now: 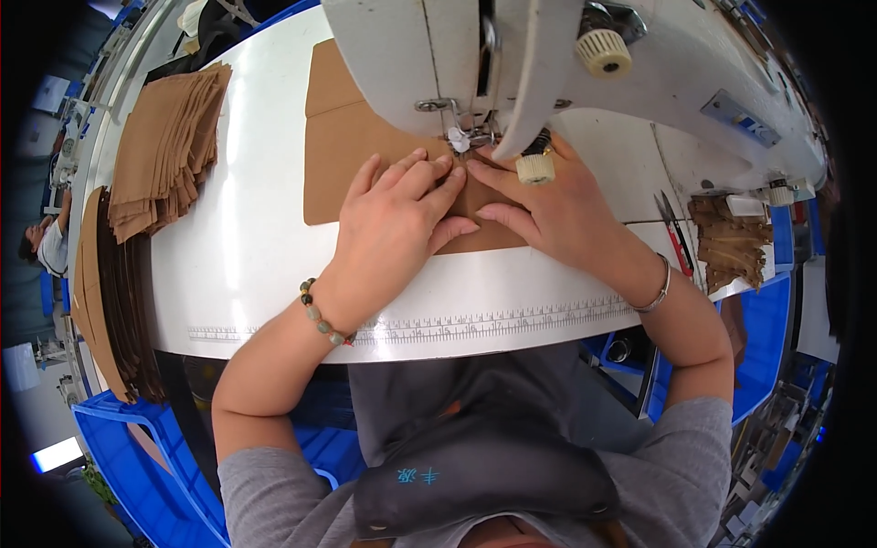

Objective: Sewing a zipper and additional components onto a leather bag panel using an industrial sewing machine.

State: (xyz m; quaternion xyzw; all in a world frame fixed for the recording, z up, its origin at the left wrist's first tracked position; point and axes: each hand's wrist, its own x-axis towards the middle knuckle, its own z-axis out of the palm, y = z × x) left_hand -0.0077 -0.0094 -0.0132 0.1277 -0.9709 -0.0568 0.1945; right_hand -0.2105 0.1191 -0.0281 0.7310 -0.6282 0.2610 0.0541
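A flat brown piece of material [338, 119] lies under the needle and presser foot [461, 135] of a white sewing machine [685, 82]. My left hand [393, 219] rests on it with fingers bent and spread, fingertips just left of and below the presser foot. My right hand [553, 210] presses the piece from the right, fingers apart, its upper fingertips partly hidden behind the machine head. Both thumbs point inward on the piece below the foot.
Stacked brown pieces [164, 146] and longer upright ones [100, 292] line the table's left. Red-handled scissors [676, 239] and small brown pieces [731, 237] lie at right. Blue crates [128, 447] stand beside the table [228, 274]. Another person [50, 247] is at far left.
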